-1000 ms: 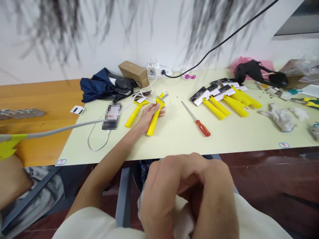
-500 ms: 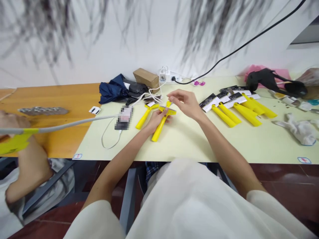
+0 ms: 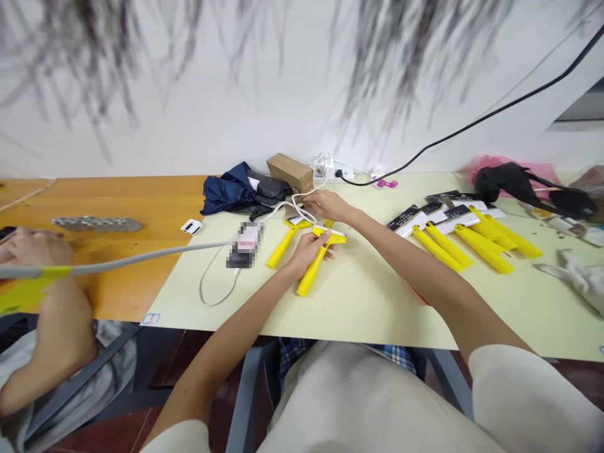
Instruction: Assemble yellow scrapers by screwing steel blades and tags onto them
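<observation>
My left hand (image 3: 307, 251) is wrapped around a yellow scraper (image 3: 311, 274) near its head, with the handle slanting down toward the table's front edge. Just beyond the scraper, my right hand (image 3: 325, 202) reaches over to the white cables, its fingers bent close together. Whatever lies at those fingertips is too small to make out. A second yellow scraper (image 3: 283, 245) lies left of my left hand, its head close to the cables.
Right of my hands lie several yellow scrapers (image 3: 481, 246) with black-and-white cards. Behind are a cardboard box (image 3: 289, 171), a dark blue umbrella (image 3: 226, 189) and a power strip (image 3: 346, 172). A phone (image 3: 244, 244) is on the left; beyond it rests another person's hand (image 3: 40, 245).
My right hand has left the scraper's head and moved away and to the left, toward the cables. My left hand still holds the scraper. The camera view has tilted up slightly.
</observation>
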### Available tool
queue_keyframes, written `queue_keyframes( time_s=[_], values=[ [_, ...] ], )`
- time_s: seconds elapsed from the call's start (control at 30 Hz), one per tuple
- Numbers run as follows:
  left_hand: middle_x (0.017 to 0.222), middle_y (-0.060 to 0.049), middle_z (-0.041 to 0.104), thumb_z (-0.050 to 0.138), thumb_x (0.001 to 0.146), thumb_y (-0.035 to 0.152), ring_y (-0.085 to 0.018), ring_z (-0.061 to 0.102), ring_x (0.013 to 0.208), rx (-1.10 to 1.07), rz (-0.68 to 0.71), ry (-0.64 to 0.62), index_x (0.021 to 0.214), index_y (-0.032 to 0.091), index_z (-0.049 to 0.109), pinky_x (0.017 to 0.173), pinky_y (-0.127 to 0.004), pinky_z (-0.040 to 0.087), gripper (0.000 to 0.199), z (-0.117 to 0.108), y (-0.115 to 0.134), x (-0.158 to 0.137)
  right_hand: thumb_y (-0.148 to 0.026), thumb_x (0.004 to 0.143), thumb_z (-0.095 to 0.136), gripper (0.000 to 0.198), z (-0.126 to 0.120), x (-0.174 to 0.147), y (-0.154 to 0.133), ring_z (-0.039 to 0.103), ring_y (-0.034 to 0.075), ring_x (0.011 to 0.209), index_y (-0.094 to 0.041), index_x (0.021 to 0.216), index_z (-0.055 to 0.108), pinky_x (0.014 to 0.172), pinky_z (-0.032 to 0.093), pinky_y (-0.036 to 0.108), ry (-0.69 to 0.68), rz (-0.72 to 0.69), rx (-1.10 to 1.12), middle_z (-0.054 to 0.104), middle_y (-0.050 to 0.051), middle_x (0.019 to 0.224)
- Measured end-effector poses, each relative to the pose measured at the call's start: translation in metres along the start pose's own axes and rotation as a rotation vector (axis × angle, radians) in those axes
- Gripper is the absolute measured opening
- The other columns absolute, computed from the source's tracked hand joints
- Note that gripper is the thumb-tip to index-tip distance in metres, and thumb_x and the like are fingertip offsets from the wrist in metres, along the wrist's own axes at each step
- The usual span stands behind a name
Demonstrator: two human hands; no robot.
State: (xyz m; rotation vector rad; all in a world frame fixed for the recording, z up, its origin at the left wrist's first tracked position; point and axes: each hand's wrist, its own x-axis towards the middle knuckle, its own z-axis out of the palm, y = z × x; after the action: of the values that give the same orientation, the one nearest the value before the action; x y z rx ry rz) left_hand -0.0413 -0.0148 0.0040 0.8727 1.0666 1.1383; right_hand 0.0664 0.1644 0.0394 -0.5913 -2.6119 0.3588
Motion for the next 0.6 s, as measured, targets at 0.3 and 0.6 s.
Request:
queue_keyframes(
  time_s=[0.3,0.6],
  values=[
    [0.112,-0.016,0.083,0.096,0.086,0.041,-0.023,0.084,0.093,-0.128,-0.113,-0.128,0.108,0.013,0.076,0.071,-0.025,0.067,0.041,0.007,0.010,-0.013,-0.037,0.082,0.085,0.040,-0.063,-0.123,-0.012,0.072,0.028,0.099,-0.019,0.117,0.082,0.078,0.066,0.041,0.340,0.307,0.450,0.068,0.014,0.128],
    [0.115,-0.015,0.082,0.091,0.093,0.044,-0.031,0.082,0.117,-0.220,-0.041,-0.371,0.109,0.016,0.078,0.086,-0.032,0.072,0.034,0.099,0.056,-0.047,-0.030,0.071,0.084,0.044,-0.087,-0.220,-0.037,0.068,0.021,0.073,-0.018,0.112,0.079,0.065,0.057,0.031,0.293,0.600,0.717,0.075,0.002,0.084]
  ],
)
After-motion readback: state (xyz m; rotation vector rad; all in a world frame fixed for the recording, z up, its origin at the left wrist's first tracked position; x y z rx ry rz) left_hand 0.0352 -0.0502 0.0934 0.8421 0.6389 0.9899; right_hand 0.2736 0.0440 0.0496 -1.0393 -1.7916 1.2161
